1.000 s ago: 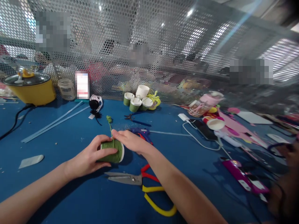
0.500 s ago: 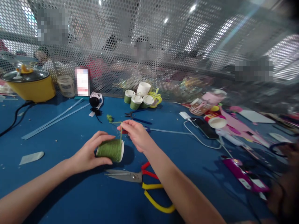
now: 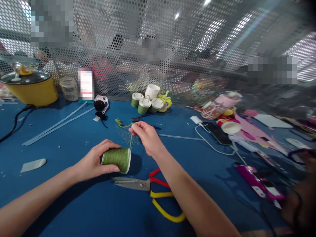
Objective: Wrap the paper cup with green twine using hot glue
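My left hand (image 3: 100, 159) is wrapped round a white paper cup wound with green yarn (image 3: 116, 159), which lies on its side just above the blue table. Between the thumb and fingers of my right hand (image 3: 145, 135) is a strand of green yarn (image 3: 131, 140), drawn up taut from the cup's rim. Beyond the pinch, the strand's loose end runs left to a small green tangle (image 3: 118, 121). Scissors (image 3: 142, 185) with red and yellow handles lie below the cup, partly under my right forearm. Dark-handled pliers (image 3: 143, 117) sit behind my right hand, partly hidden by it.
Several green-wrapped cups (image 3: 144, 106) stand at the back beside yellow-green yarn (image 3: 166, 100). At the left are a yellow electric pot (image 3: 32, 92), a clear jar (image 3: 69, 89) and glue sticks (image 3: 56, 125). A phone (image 3: 217, 133), a cable and a purple device (image 3: 256, 182) lie right.
My right hand has moved slightly up and right, pulling the yarn from the cup's rim. The green tangle has shifted a little with it. My left hand keeps its hold on the cup.
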Demonstrator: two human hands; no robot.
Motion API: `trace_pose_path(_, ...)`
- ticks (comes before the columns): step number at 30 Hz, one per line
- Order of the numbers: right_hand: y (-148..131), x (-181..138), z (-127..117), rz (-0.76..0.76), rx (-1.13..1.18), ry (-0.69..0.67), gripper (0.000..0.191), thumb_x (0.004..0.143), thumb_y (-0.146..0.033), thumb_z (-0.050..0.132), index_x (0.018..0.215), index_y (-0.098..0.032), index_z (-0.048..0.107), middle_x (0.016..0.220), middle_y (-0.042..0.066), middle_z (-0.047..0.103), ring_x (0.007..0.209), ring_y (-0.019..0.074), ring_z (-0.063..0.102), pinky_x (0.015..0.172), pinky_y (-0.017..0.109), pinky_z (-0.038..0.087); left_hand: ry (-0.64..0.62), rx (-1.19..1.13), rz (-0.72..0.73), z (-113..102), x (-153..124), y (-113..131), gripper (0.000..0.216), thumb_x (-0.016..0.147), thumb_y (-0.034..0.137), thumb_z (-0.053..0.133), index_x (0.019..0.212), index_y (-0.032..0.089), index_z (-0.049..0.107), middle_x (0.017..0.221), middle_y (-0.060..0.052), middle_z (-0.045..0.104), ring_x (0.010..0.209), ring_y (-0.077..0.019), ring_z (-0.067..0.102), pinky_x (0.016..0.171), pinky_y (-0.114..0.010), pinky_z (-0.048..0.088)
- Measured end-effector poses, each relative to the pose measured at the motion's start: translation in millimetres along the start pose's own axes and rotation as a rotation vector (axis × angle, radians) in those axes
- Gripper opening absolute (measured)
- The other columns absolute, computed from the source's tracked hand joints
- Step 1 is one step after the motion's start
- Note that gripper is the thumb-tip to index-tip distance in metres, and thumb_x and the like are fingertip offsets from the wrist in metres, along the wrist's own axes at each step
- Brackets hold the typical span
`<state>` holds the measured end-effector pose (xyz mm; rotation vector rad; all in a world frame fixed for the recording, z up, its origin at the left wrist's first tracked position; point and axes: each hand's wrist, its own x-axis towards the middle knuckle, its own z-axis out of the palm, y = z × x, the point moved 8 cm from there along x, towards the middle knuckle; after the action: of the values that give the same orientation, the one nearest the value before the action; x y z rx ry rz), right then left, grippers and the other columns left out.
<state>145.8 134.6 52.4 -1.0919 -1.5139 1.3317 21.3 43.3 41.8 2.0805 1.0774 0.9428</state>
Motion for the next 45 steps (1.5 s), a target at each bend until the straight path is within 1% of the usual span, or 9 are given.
trace_pose_path(4, 0.3, -0.8, 2.6, -0.017, -0.064, -0.007, 0.016, 0.075, -0.032, 0.052, 0.068, -0.018, 0.051, 0.064, -0.001, 0.055, 0.059, 0.0104, 0.047, 0.057, 0.024, 0.036, -0.006, 0.019, 0.029, 2.3, -0.5, 3.5, 0.046, 0.073, 0.039, 0.064, 0.112, 0.019, 0.047, 0.103, -0.008, 0.05, 0.094, -0.0209, 0.051, 0.081, -0.033, 0.043)
trace_pose_path(13, 7.2, -2.4, 7.2, -0.006, -0.207, -0.059, 0.019, 0.075, -0.034, 0.05, 0.068, -0.017, 0.053, 0.059, -0.002, 0.051, 0.051, 0.009, 0.039, 0.049, 0.023, 0.03, 0.067, 0.061, 0.134, -2.6, -3.7, 13.5, 0.047, 0.075, 0.041, 0.061, 0.115, 0.02, 0.045, 0.108, -0.01, 0.047, 0.099, -0.0231, 0.048, 0.084, -0.037, 0.042)
trace_pose_path(19, 9.3, -5.0, 11.9, 0.002, -0.244, -0.095, 0.016, 0.075, -0.029, 0.049, 0.067, -0.016, 0.053, 0.06, -0.002, 0.053, 0.053, 0.0093, 0.042, 0.052, 0.023, 0.032, 0.104, 0.136, 0.209, -5.8, -5.7, 21.3, 0.047, 0.077, 0.04, 0.059, 0.117, 0.022, 0.043, 0.109, -0.01, 0.046, 0.101, -0.023, 0.048, 0.084, -0.038, 0.044)
trace_pose_path(25, 14.3, -6.3, 14.2, 0.039, -0.268, -0.125, 0.015, 0.074, -0.029, 0.049, 0.067, -0.016, 0.053, 0.061, -0.001, 0.054, 0.054, 0.0098, 0.044, 0.054, 0.023, 0.033, 0.122, 0.205, 0.248, -7.0, -7.5, 25.2, 0.047, 0.078, 0.038, 0.059, 0.118, 0.022, 0.041, 0.111, -0.011, 0.044, 0.103, -0.0227, 0.048, 0.086, -0.038, 0.044)
trace_pose_path(28, 16.1, -7.5, 16.2, 0.054, -0.283, -0.151, 0.016, 0.074, -0.029, 0.049, 0.067, -0.016, 0.053, 0.06, -0.002, 0.053, 0.053, 0.0092, 0.042, 0.053, 0.023, 0.032, 0.121, 0.23, 0.249, -7.3, -8.2, 25.8, 0.048, 0.078, 0.037, 0.059, 0.119, 0.022, 0.041, 0.112, -0.011, 0.044, 0.103, -0.0232, 0.048, 0.087, -0.039, 0.044)
trace_pose_path(32, 16.1, -10.2, 18.1, 0.072, -0.308, -0.168, 0.015, 0.074, -0.029, 0.051, 0.066, -0.016, 0.053, 0.054, -0.004, 0.047, 0.048, 0.008, 0.036, 0.049, 0.022, 0.029, 0.139, 0.253, 0.251, -8.8, -8.8, 26.3, 0.048, 0.078, 0.037, 0.059, 0.12, 0.023, 0.041, 0.113, -0.011, 0.044, 0.103, -0.0236, 0.048, 0.087, -0.039, 0.044)
trace_pose_path(37, 17.9, -12.6, 20.7, 0.142, -0.304, -0.194, 0.012, 0.073, -0.025, 0.051, 0.066, -0.016, 0.054, 0.054, -0.005, 0.046, 0.048, 0.0075, 0.035, 0.047, 0.021, 0.026, 0.158, 0.249, 0.268, -9.2, -9.2, 25.7, 0.047, 0.078, 0.037, 0.059, 0.12, 0.023, 0.042, 0.112, -0.011, 0.045, 0.103, -0.0236, 0.049, 0.086, -0.039, 0.044)
trace_pose_path(41, 22.6, -11.4, 21.7, 0.19, -0.289, -0.202, 0.012, 0.073, -0.026, 0.053, 0.065, -0.016, 0.053, 0.05, -0.006, 0.042, 0.047, 0.0074, 0.036, 0.047, 0.021, 0.026, 0.2, 0.158, 0.215, -12.7, -8.6, 19.6, 0.047, 0.076, 0.038, 0.062, 0.117, 0.022, 0.044, 0.11, -0.01, 0.046, 0.101, -0.0223, 0.049, 0.086, -0.037, 0.043)
trace_pose_path(45, 25.8, -10.3, 22.7, 0.209, -0.235, -0.193, 0.01, 0.071, -0.022, 0.053, 0.063, -0.015, 0.053, 0.052, -0.006, 0.045, 0.049, 0.0072, 0.039, 0.048, 0.02, 0.029, 0.253, 0.03, 0.132, -17.2, -6.5, 13.3, 0.046, 0.074, 0.037, 0.064, 0.114, 0.022, 0.047, 0.108, -0.009, 0.048, 0.1, -0.0227, 0.049, 0.084, -0.037, 0.043)
